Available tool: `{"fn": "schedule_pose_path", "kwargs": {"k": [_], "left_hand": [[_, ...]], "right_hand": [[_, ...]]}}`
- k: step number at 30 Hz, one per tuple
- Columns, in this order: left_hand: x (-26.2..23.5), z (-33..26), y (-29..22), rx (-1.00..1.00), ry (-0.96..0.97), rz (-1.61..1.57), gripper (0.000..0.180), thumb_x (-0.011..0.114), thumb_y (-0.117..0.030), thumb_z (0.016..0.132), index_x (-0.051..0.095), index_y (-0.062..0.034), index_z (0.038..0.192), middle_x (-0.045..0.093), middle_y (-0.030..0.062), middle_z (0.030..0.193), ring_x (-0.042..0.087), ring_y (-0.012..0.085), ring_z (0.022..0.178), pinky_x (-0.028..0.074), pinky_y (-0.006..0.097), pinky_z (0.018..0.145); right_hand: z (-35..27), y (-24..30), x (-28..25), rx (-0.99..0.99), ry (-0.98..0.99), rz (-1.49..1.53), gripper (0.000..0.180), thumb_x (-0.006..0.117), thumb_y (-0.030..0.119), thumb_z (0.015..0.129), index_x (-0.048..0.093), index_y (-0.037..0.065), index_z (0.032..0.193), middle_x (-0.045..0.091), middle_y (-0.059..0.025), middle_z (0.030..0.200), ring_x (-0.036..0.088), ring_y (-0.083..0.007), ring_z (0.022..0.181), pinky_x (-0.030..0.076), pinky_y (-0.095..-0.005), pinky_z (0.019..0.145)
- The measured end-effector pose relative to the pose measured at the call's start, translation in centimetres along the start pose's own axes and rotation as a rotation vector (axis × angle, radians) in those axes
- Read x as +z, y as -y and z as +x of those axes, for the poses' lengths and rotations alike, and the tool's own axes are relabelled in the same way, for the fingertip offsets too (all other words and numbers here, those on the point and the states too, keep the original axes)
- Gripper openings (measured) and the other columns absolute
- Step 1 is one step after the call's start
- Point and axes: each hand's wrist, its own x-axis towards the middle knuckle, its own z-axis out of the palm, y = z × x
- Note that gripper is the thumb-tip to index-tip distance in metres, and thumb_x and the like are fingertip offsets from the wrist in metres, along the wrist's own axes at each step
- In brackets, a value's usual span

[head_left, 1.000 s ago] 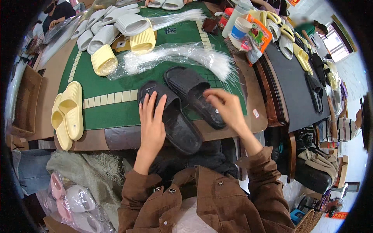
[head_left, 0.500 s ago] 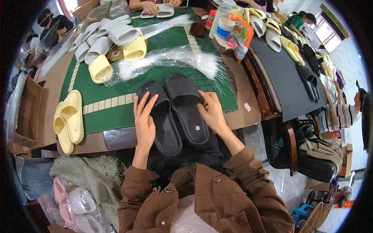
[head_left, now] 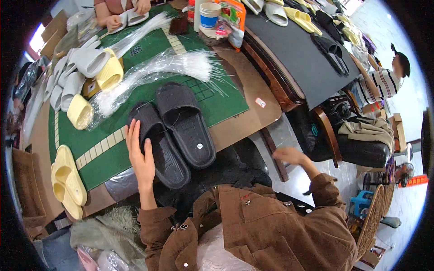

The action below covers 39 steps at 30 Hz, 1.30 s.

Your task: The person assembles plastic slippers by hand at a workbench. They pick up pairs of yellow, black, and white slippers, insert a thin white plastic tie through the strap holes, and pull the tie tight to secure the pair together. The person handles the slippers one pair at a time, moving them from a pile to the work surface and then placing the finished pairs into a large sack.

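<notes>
A busy workroom with several people, where a brown counter (head_left: 239, 128) is partly covered by a green mat (head_left: 228, 107). At the near edge of the mat lies a pair of black slippers (head_left: 190, 131), side by side, toes on the mat and heels reaching past that edge. The right one has a round white sticker (head_left: 200, 146) on its insole.

The wearer's left hand (head_left: 142, 158), by the mat's near edge, is open, fingers extended along the outer side of the left slipper's strap, touching it. The right hand (head_left: 291, 156) is in the air beyond the mat's near right corner, well apart from the slippers, fingers loosely bent; whether it holds anything cannot be told.

Across the middle of the mat runs a bundle of white strands (head_left: 149, 77) in clear plastic. At the mat's near left corner are two pale yellow slippers (head_left: 68, 180). Grey slippers (head_left: 92, 61) are heaped on its far left part, and past its far edge a co-worker's hands (head_left: 142, 5) hold grey slippers too.
</notes>
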Motion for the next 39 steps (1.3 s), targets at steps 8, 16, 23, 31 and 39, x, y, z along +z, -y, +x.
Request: {"fn": "schedule_pose_path", "kwargs": {"k": [8, 16, 23, 31, 39], "left_hand": [[-0.5, 0.0, -0.3, -0.021, -0.004, 0.024, 0.047, 0.049, -0.002, 0.092, 0.047, -0.0061, 0.139, 0.040, 0.0114, 0.149, 0.023, 0.0330, 0.144, 0.020, 0.045, 0.116], [-0.7, -0.1, -0.1, -0.040, -0.005, 0.015, 0.048, 0.051, -0.003, 0.092, 0.047, -0.0063, 0.140, 0.039, 0.0112, 0.149, 0.023, 0.0329, 0.145, 0.020, 0.045, 0.116], [-0.5, 0.0, 0.2, -0.029, -0.005, 0.047, 0.049, 0.052, -0.002, 0.090, 0.048, -0.0074, 0.139, 0.041, 0.0114, 0.148, 0.025, 0.0330, 0.144, 0.020, 0.045, 0.116], [-0.5, 0.1, 0.1, -0.012, 0.000, 0.031, 0.050, 0.050, -0.001, 0.090, 0.046, -0.0062, 0.140, 0.040, 0.0109, 0.149, 0.024, 0.0329, 0.144, 0.019, 0.047, 0.116], [-1.1, 0.3, -0.1, 0.008, 0.047, 0.007, 0.051, 0.049, -0.002, 0.090, 0.044, -0.0054, 0.141, 0.036, 0.0114, 0.151, 0.021, 0.0365, 0.144, 0.017, 0.049, 0.116]], "right_hand": [[-4.8, 3.3, 8.5, 0.126, 0.119, 0.124, 0.074, 0.066, 0.034, 0.088, 0.034, -0.004, 0.143, 0.047, -0.0246, 0.134, 0.053, -0.0318, 0.118, 0.043, -0.0370, 0.100], [-5.7, 4.7, 10.7, 0.212, 0.138, -0.330, 0.037, 0.053, 0.035, 0.092, 0.055, 0.001, 0.107, 0.066, -0.0237, 0.089, 0.064, -0.0462, 0.085, 0.051, -0.0535, 0.071], [-5.0, 5.3, 10.4, 0.055, -0.035, -0.245, 0.040, 0.053, 0.039, 0.096, 0.061, 0.003, 0.079, 0.064, -0.0225, 0.073, 0.063, -0.0420, 0.069, 0.051, -0.0493, 0.061], [-2.1, 8.8, 7.1, -0.024, -0.143, -0.421, 0.045, 0.050, 0.042, 0.096, 0.061, 0.005, 0.073, 0.066, -0.0163, 0.072, 0.065, -0.0382, 0.067, 0.050, -0.0492, 0.056], [-1.1, 13.3, 3.8, -0.152, -0.204, -0.540, 0.039, 0.054, 0.037, 0.094, 0.063, 0.006, 0.073, 0.065, -0.0119, 0.071, 0.064, -0.0341, 0.062, 0.050, -0.0438, 0.052]]}}
